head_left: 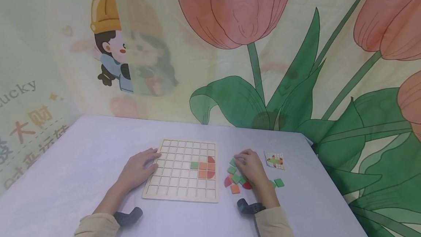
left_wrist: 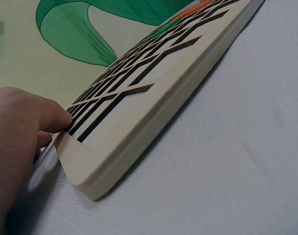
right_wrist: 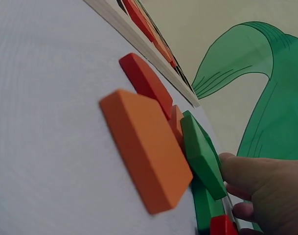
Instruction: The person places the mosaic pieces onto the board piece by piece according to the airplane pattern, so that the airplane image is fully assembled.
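Note:
My left hand (head_left: 139, 165) rests at the left edge of a pale wooden grid board (head_left: 174, 199), its fingers loosely extended. In the left wrist view the thumb (left_wrist: 53, 115) lies on the board's frame. On the board sit a green square (head_left: 194, 165), several orange squares (head_left: 203, 174) and two red quarter-round pieces (head_left: 211, 175). To the right of the board, my right hand (head_left: 251, 167) is low over a loose pile, fingertips bent down beside a green tile (head_left: 232, 162). In the right wrist view its thumb (right_wrist: 241, 171) overlaps a green tile (right_wrist: 200, 152); I cannot tell whether it pinches one.
A small pattern card (head_left: 274, 160) lies right of my right hand. Loose pieces around the hand include an orange tile (head_left: 235, 189), a red quarter-round (head_left: 227, 182) and a green square (head_left: 279, 182). A printed curtain (head_left: 227, 94) hangs behind the white table (head_left: 88, 149).

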The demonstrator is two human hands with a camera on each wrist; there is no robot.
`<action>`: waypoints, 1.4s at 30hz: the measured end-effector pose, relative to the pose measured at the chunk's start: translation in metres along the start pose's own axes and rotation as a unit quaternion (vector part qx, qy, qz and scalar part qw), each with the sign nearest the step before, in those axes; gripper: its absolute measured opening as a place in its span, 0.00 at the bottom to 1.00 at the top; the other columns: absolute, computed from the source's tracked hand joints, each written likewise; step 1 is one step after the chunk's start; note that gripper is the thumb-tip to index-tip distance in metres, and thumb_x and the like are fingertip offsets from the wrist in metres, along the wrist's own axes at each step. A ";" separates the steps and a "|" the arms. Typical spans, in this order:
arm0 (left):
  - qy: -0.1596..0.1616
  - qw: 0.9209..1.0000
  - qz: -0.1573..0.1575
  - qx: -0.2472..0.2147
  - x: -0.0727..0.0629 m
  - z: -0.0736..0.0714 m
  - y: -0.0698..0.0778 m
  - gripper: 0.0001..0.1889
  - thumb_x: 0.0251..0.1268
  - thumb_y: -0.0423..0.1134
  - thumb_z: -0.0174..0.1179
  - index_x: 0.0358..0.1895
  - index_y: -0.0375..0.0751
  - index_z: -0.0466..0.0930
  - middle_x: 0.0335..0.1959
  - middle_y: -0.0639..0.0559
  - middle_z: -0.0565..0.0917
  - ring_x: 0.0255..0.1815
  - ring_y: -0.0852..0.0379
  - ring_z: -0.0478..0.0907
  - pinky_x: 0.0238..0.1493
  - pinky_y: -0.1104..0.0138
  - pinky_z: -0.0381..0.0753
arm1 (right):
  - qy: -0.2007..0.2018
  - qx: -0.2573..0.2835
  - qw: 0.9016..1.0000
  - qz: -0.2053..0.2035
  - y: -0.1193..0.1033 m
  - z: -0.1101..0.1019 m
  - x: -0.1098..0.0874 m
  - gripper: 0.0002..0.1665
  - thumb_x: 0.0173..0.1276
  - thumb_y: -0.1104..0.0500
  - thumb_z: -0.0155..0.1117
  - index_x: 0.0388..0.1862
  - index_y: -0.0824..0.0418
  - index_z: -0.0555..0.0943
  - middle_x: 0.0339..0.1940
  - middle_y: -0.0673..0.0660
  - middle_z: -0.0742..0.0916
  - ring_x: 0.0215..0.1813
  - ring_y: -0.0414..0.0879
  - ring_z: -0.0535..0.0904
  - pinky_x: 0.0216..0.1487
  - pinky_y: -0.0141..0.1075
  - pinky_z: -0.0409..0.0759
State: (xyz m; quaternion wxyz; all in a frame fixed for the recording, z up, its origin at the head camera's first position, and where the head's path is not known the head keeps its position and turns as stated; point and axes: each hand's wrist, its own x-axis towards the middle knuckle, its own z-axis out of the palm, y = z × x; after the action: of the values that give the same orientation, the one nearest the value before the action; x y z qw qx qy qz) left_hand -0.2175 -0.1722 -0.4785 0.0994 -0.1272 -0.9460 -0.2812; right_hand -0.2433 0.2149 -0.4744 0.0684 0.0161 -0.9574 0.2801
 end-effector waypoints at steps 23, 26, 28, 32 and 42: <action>-0.002 1.000 0.004 0.005 0.001 0.001 0.001 0.19 0.63 0.41 0.56 0.57 0.41 0.78 0.64 0.42 0.75 0.67 0.38 0.67 0.66 0.39 0.62 | -0.045 0.005 0.999 0.008 0.001 -0.004 -0.002 0.13 0.62 0.52 0.67 0.45 0.51 0.84 0.36 0.47 0.82 0.39 0.41 0.75 0.44 0.36 0.81; -0.002 1.000 0.004 0.003 0.001 0.001 0.000 0.19 0.63 0.40 0.56 0.57 0.41 0.78 0.64 0.42 0.75 0.68 0.38 0.67 0.67 0.40 0.62 | -0.045 0.011 0.999 0.015 0.001 -0.004 -0.003 0.14 0.62 0.50 0.67 0.46 0.51 0.84 0.39 0.48 0.83 0.43 0.43 0.77 0.49 0.40 0.83; -0.001 1.000 0.003 0.002 0.001 0.001 0.000 0.19 0.63 0.41 0.56 0.57 0.41 0.78 0.64 0.42 0.74 0.68 0.38 0.67 0.67 0.40 0.62 | -0.045 0.014 0.999 0.017 0.001 -0.003 -0.003 0.15 0.61 0.50 0.67 0.46 0.51 0.84 0.41 0.49 0.84 0.46 0.44 0.78 0.53 0.43 0.82; 0.000 1.000 0.002 0.004 0.001 0.001 -0.001 0.20 0.63 0.41 0.56 0.58 0.41 0.78 0.64 0.42 0.74 0.68 0.39 0.67 0.67 0.40 0.62 | -0.045 0.014 0.999 0.017 0.001 -0.002 -0.003 0.15 0.61 0.52 0.68 0.47 0.52 0.83 0.44 0.49 0.84 0.51 0.46 0.79 0.57 0.45 0.81; 0.000 1.000 0.003 0.003 0.000 -0.001 0.002 0.20 0.63 0.41 0.56 0.57 0.41 0.78 0.64 0.42 0.74 0.67 0.38 0.67 0.66 0.39 0.62 | -0.048 0.028 0.998 0.028 -0.001 -0.002 -0.001 0.15 0.59 0.55 0.70 0.45 0.51 0.81 0.44 0.50 0.85 0.47 0.44 0.78 0.53 0.43 0.82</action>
State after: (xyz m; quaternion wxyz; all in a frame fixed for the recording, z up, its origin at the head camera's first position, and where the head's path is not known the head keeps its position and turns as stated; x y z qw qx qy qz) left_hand -0.2169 -0.1713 -0.4771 0.1006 -0.1296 -0.9465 -0.2778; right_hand -0.2416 0.2146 -0.4724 0.0139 0.0051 -0.9516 0.3070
